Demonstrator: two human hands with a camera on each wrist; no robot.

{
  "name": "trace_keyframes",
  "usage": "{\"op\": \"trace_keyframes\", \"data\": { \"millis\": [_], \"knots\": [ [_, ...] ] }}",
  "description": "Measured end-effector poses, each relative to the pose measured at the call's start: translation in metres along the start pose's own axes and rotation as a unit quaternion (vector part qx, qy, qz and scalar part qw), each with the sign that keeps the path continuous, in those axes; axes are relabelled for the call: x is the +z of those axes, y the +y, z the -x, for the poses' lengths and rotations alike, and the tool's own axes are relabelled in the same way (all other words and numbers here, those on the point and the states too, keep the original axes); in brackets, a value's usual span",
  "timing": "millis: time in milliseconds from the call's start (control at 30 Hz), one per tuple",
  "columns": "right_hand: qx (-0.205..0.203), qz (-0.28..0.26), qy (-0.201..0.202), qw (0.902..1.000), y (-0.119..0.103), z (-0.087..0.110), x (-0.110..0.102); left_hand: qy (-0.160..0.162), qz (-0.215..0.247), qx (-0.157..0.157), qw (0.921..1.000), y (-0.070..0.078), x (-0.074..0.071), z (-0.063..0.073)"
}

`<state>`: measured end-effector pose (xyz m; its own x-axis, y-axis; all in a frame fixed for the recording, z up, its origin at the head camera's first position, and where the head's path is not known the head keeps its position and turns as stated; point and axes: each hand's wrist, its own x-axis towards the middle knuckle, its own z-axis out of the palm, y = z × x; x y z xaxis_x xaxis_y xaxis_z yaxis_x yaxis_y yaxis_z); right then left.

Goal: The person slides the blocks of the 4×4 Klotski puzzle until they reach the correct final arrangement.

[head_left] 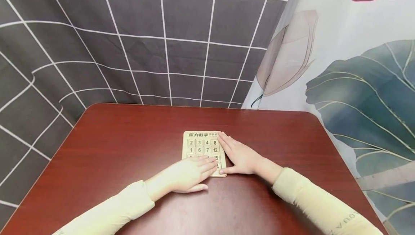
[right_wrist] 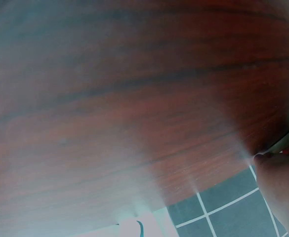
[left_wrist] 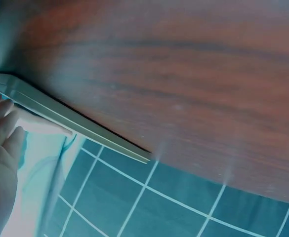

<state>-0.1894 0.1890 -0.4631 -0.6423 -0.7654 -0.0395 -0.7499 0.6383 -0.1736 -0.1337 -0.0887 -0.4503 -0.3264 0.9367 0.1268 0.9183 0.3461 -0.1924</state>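
Note:
A pale yellow sliding number puzzle (head_left: 203, 143) lies flat on the table, its upper rows of numbered tiles showing. My left hand (head_left: 191, 174) rests over the lower rows with fingers straight, covering several tiles; its thumb stands apart, off the near edge. Along the puzzle's right side lies my right hand (head_left: 241, 156), fingers straight toward the top right corner and thumb touching the bottom right corner. From the left wrist, the puzzle's thin side (left_wrist: 75, 121) appears beside the left fingers. In the right wrist view, part of the right hand (right_wrist: 282, 185) meets the puzzle's edge.
The reddish-brown wooden table (head_left: 129, 138) has rounded far corners. Behind it hangs a dark grey curtain (head_left: 184, 19) with a white grid. To the right is a pale curtain (head_left: 340, 40) with large leaf and flower prints.

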Motion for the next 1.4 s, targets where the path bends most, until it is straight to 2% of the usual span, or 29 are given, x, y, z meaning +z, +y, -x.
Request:
{"op": "trace_keyframes", "data": {
  "millis": [133, 467, 567, 667, 800, 933, 1033, 1267, 1400],
  "knots": [
    [-0.004, -0.002, -0.005, 1.0000, -0.002, 0.000, 0.001, -0.015, 0.001, -0.007, 0.9999, 0.002, 0.003, 0.002],
    [0.011, -0.005, -0.009, 0.9999, -0.001, 0.001, -0.001, 0.012, 0.002, -0.007, 0.9999, -0.006, 0.003, 0.022],
    [0.011, -0.005, -0.008, 0.9999, -0.001, 0.000, -0.001, 0.016, 0.001, -0.004, 0.9999, -0.009, 0.001, 0.019],
    [0.009, -0.005, -0.005, 0.9999, 0.000, 0.000, -0.001, 0.012, 0.002, -0.007, 0.9999, -0.013, 0.001, 0.011],
    [0.008, -0.003, -0.005, 1.0000, 0.001, 0.000, -0.001, -0.010, 0.015, -0.024, 0.9995, -0.018, 0.003, -0.003],
    [0.007, 0.000, -0.006, 1.0000, 0.001, 0.000, 0.000, -0.034, 0.024, -0.035, 0.9985, -0.019, 0.004, -0.010],
    [0.005, -0.002, -0.004, 1.0000, 0.000, 0.000, -0.001, -0.036, 0.017, -0.032, 0.9987, -0.018, 0.002, -0.010],
    [0.004, -0.008, 0.000, 1.0000, -0.001, 0.000, -0.002, -0.010, -0.002, -0.002, 0.9999, -0.005, -0.003, -0.002],
    [0.003, -0.010, 0.001, 0.9999, -0.001, 0.001, -0.002, -0.007, -0.004, 0.000, 1.0000, -0.001, -0.001, 0.001]
  ]
}}
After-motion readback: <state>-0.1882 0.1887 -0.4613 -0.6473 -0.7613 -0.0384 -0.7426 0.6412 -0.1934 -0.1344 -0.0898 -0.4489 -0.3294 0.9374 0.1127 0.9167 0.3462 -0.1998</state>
